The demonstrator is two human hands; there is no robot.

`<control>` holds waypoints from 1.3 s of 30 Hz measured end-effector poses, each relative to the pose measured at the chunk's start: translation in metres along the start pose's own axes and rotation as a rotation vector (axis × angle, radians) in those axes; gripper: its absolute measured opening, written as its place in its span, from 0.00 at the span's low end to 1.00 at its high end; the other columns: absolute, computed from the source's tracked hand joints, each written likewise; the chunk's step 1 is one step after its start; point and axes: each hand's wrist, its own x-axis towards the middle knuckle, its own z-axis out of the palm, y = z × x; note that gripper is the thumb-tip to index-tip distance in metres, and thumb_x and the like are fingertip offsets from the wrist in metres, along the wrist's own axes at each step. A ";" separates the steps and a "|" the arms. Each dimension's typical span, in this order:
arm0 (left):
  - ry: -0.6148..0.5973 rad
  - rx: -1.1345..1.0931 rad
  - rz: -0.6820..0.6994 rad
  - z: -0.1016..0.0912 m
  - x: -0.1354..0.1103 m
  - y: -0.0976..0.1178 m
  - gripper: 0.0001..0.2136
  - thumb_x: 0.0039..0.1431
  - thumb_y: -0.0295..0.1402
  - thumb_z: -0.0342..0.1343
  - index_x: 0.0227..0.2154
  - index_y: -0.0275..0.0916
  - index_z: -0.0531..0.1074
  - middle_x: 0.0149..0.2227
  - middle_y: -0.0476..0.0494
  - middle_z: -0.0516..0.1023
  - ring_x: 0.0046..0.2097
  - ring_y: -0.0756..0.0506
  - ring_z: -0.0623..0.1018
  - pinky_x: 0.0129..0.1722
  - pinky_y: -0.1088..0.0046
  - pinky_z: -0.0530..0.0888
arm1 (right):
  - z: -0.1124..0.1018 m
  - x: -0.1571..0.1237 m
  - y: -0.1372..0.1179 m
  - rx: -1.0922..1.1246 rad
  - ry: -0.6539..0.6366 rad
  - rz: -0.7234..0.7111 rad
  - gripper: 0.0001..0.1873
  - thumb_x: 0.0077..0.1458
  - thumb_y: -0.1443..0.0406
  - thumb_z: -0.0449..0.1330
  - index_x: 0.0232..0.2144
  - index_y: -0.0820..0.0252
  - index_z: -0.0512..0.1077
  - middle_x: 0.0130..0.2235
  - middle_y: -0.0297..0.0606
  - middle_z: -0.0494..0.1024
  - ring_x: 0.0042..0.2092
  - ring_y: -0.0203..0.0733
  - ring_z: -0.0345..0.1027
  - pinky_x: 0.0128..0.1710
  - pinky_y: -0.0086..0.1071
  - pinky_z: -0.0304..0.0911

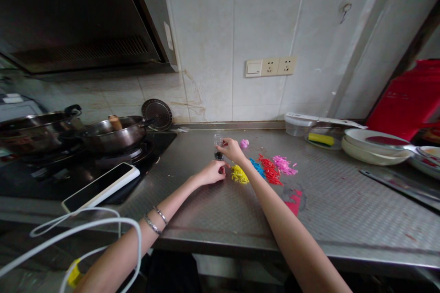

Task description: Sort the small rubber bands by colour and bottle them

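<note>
My right hand (232, 149) is closed around a small clear bottle (218, 145) with dark liquid at its bottom, standing on the steel counter (343, 206). My left hand (213, 173) rests curled on the counter just below the bottle, pinching something I cannot make out. Beside the hands lie small piles of coloured shreds: yellow (239, 174), blue (258, 167), red (270, 170) and pink (283, 165). A small pink lump (244, 143) sits behind my right hand.
To the left, pans (113, 134) stand on a black hob, with a phone (101, 186) lying at its edge. White cables (85, 229) hang near my left arm. Stacked white plates (374, 146), a yellow sponge (320, 138) and a knife (398, 183) sit at the right.
</note>
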 end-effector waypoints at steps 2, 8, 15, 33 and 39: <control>-0.064 0.012 -0.007 -0.009 -0.002 -0.004 0.18 0.44 0.24 0.49 0.41 0.32 0.70 0.27 0.45 0.74 0.28 0.50 0.71 0.30 0.76 0.66 | 0.000 0.000 0.001 0.003 0.006 -0.008 0.14 0.45 0.57 0.54 0.21 0.63 0.67 0.23 0.36 0.71 0.27 0.34 0.59 0.27 0.25 0.52; -0.165 0.147 0.133 -0.051 -0.015 -0.014 0.23 0.42 0.30 0.56 0.46 0.40 0.68 0.49 0.42 0.67 0.52 0.41 0.63 0.51 0.67 0.58 | -0.001 0.000 0.002 0.017 0.000 0.000 0.14 0.46 0.57 0.54 0.21 0.63 0.67 0.24 0.36 0.71 0.26 0.33 0.60 0.27 0.25 0.52; -0.318 0.170 0.202 -0.057 -0.025 -0.018 0.27 0.42 0.27 0.56 0.50 0.40 0.63 0.51 0.42 0.66 0.53 0.44 0.61 0.52 0.68 0.58 | -0.002 -0.001 0.001 0.024 -0.004 0.012 0.14 0.45 0.57 0.55 0.21 0.64 0.68 0.24 0.36 0.71 0.26 0.33 0.60 0.27 0.25 0.52; -0.142 0.499 0.285 -0.039 -0.024 -0.003 0.07 0.52 0.28 0.51 0.31 0.38 0.74 0.33 0.44 0.72 0.39 0.47 0.67 0.39 0.74 0.64 | -0.001 -0.001 0.004 0.039 -0.003 0.003 0.13 0.46 0.57 0.55 0.23 0.63 0.68 0.26 0.37 0.72 0.28 0.34 0.61 0.29 0.25 0.54; -0.125 0.439 0.281 -0.041 -0.018 -0.009 0.06 0.50 0.28 0.52 0.29 0.37 0.73 0.30 0.45 0.72 0.38 0.47 0.68 0.38 0.75 0.64 | -0.001 -0.002 0.004 0.036 0.005 -0.002 0.13 0.46 0.57 0.55 0.23 0.63 0.69 0.26 0.36 0.72 0.28 0.34 0.61 0.29 0.25 0.53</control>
